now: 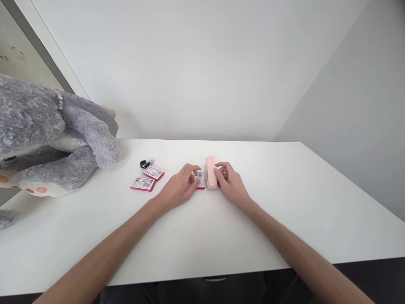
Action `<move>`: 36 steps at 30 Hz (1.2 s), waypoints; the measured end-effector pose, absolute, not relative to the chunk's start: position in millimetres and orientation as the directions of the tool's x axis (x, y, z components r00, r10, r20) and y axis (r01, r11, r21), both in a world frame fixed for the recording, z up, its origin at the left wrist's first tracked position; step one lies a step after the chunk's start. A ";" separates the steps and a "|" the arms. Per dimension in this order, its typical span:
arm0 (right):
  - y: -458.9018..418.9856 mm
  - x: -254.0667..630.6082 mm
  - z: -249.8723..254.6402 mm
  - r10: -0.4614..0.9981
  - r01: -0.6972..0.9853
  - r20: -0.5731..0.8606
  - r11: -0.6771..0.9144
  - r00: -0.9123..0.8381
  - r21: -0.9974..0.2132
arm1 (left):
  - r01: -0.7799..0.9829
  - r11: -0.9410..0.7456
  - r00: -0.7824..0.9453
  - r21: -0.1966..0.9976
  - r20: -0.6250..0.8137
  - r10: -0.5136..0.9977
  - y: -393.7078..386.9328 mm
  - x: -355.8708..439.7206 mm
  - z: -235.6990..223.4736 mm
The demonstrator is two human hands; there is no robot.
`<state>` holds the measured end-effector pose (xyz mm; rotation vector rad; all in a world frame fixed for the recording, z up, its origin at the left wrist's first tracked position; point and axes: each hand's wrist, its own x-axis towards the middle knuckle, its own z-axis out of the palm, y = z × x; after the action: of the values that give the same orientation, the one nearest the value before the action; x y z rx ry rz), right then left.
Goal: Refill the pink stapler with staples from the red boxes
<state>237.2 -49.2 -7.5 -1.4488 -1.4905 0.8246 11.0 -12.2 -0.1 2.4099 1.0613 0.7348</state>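
A pink stapler (211, 172) lies lengthwise on the white table, its long side facing me end-on. From its right side my right hand (232, 185) grips it, with the thumb on top and the fingers curled against the edge. Just to the left of the stapler is a small red-and-white box (200, 180) with a barcode on its top. My left hand (179, 188) closes round that box, the thumb at the near end and the index finger at the far end. The hand covers the box's left part.
Two more red-and-white boxes, one nearer (143, 184) and one farther (153, 172), lie to the left. Behind them sits a small black and grey staple remover (146, 164). A large grey plush toy (76, 139) fills the table's left end. A white wall (196, 71) rises behind the table (202, 236).
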 end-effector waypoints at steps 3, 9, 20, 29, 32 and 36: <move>-48.9 237.5 -8.6 0.989 0.411 0.140 0.107 0.051 -0.905 | 0.565 -0.673 0.565 0.478 0.370 0.737 -12.5 12.0 0.1; -50.0 237.2 -8.0 0.990 0.417 0.132 0.100 0.050 -0.904 | 0.809 -0.557 0.323 0.186 0.651 0.687 0.0 6.9 -0.4; -50.3 238.2 -9.0 0.990 0.423 0.132 0.098 0.051 -0.901 | 0.938 -0.289 0.153 0.192 0.519 0.841 6.9 -1.4 -9.8; -50.8 237.4 -7.5 0.990 0.437 0.132 0.095 0.054 -0.894 | 0.946 -0.239 0.120 0.220 0.448 0.886 4.6 1.4 -11.3; -50.7 237.7 -8.2 0.990 0.442 0.132 0.095 0.052 -0.892 | 0.941 -0.250 0.136 0.230 0.418 0.898 1.6 4.3 -8.9; -50.1 238.6 -9.6 0.989 0.440 0.137 0.101 0.051 -0.892 | 0.932 -0.282 0.174 0.229 0.399 0.900 -1.6 7.4 -7.6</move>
<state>238.6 -50.1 -9.6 -1.4694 -1.5219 0.8086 7.4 -1.6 -7.6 2.4582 1.9208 0.7523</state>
